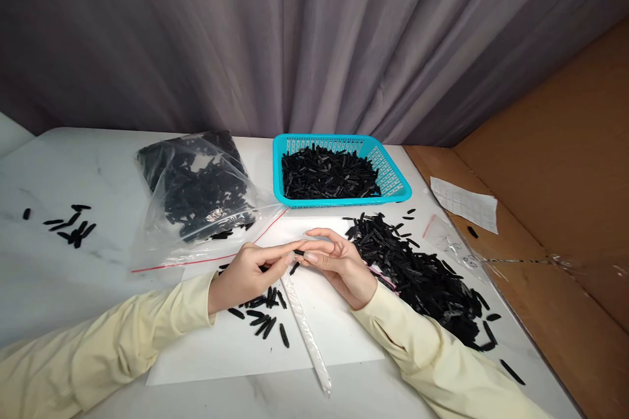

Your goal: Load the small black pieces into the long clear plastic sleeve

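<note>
My left hand (258, 270) and my right hand (341, 265) meet above a white sheet (334, 340). Pinched between their fingertips is one small, slim black piece (299, 253), its exact kind too small to make out. Just below the fingers another black piece (294, 268) shows. Under and beside my left hand lies a loose group of similar black pieces (265, 324). A long, narrow white strip (307, 330), seemingly wrapped in clear plastic, runs from beneath the fingers toward the front. Close by my right hand and sleeve is a large heap of black pieces (417, 268).
Behind the hands stands a blue basket (344, 201) of black pieces. A clear zip bag (196, 190) holding more lies to its left. Several pieces (73, 229) are scattered far left. Cardboard (550, 242) borders the right side, with a printed paper (464, 203) on it. A curtain (275, 39) hangs behind.
</note>
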Tool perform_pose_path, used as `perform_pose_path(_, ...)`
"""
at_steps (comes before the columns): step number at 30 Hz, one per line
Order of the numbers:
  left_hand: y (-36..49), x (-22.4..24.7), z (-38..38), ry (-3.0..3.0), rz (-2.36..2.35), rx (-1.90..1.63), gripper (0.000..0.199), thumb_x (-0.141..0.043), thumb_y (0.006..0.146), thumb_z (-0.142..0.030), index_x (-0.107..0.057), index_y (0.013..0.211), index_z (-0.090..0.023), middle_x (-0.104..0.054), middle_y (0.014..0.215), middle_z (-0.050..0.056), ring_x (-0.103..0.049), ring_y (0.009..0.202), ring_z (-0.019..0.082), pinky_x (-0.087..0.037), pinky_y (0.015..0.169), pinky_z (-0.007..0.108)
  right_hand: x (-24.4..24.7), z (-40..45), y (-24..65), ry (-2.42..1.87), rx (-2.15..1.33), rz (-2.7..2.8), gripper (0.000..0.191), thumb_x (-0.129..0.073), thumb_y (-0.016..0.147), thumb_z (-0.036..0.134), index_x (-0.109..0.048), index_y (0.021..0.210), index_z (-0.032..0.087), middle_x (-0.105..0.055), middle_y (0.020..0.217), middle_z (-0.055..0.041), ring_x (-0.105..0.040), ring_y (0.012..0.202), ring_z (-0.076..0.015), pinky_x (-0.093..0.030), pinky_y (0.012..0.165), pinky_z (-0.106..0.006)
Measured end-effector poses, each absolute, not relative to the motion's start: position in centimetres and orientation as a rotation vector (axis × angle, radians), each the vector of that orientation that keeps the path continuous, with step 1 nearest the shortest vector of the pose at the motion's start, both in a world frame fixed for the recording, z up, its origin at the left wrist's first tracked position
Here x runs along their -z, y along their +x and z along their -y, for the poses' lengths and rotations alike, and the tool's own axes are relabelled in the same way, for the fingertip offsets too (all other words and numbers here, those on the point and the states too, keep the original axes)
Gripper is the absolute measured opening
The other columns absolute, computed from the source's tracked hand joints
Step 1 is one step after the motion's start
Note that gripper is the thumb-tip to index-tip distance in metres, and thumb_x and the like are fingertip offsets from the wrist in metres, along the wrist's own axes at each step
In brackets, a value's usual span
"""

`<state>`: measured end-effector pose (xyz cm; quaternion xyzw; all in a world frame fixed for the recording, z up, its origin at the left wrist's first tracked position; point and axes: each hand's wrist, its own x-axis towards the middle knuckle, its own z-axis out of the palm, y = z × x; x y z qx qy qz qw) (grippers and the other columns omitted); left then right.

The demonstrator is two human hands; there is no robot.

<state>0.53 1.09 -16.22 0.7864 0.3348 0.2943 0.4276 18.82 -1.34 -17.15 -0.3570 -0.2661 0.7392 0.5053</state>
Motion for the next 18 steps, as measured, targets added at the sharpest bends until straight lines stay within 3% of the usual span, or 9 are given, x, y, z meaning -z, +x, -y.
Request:
perform_pose_path(9,0.47,16.33,-1.11,1.995,-0.804,-0.79,0.038,-0.043,0.086,-0.017,-0.062,0.115,-0.003,-0.02,0.048,-0.009,-0.017,0.041,0.006,-0.017,0.035,0.018,17.21,1.49,18.88,-0.875,-1.77,0.675,0.038,-0.077,0.061,0.011,-0.06,0.094,0.019,-0.075,0.081,-0.0002,-0.069,0.082,-0.0156,-0.048,0.086,-0.03)
perform_pose_path(18,0.57,15.84,-1.14,2.007,-0.809,-0.763,0.039,-0.042,0.086,-0.021,-0.061,0.117,-0.007,-0.019,0.049,-0.008,-0.016,0.042,0.006,-0.016,0.036,0.017,17.06,1.46,18.77,-0.882,-1.758,0.639,0.04,-0.078,0.059,0.012,-0.059,0.094,0.018,-0.074,0.08,-0.0004,-0.07,0.075,-0.0172,-0.05,0.086,-0.035)
